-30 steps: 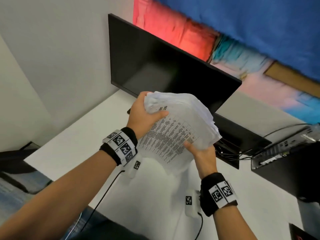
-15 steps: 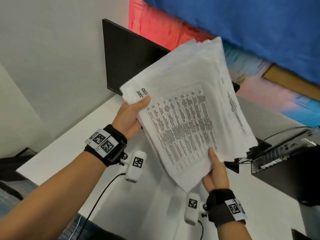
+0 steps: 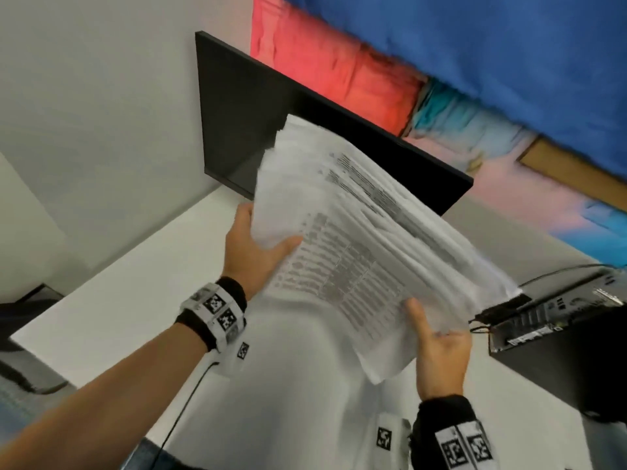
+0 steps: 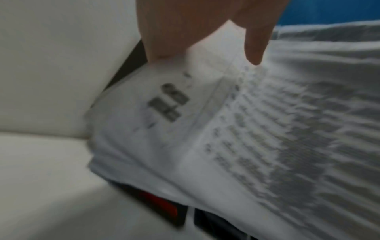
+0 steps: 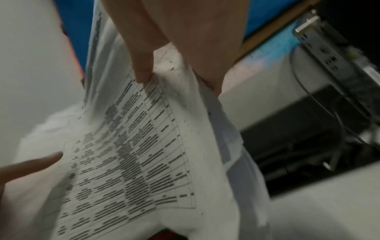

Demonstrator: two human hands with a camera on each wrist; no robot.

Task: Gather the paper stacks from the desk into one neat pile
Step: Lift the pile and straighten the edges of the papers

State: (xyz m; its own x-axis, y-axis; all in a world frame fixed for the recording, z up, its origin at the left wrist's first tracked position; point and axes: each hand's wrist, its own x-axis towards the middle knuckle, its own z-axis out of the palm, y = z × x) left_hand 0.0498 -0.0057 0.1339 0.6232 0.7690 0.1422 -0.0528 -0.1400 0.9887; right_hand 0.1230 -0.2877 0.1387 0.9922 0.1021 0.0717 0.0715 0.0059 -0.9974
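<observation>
A thick stack of printed white sheets (image 3: 359, 245) hangs in the air above the white desk (image 3: 129, 286), its sheets fanned and uneven at the far edges. My left hand (image 3: 258, 256) grips the stack's left edge, thumb on the top sheet. My right hand (image 3: 437, 344) holds the near right edge, thumb on the printed table, fingers under the stack. The left wrist view shows the thumb (image 4: 255, 48) pressing the paper stack (image 4: 226, 129). In the right wrist view my thumb (image 5: 144, 65) lies on the paper stack (image 5: 133, 154).
A black monitor (image 3: 244, 120) stands behind the stack against the wall. A black computer case (image 3: 559, 347) with cables sits on the desk's right. A colourful cloth (image 3: 441, 62) hangs behind. The desk's left edge drops to the floor.
The stack went from bent and bunched between both hands to spread flat and raised. It now tilts away toward the monitor, with the sheets blurred by motion.
</observation>
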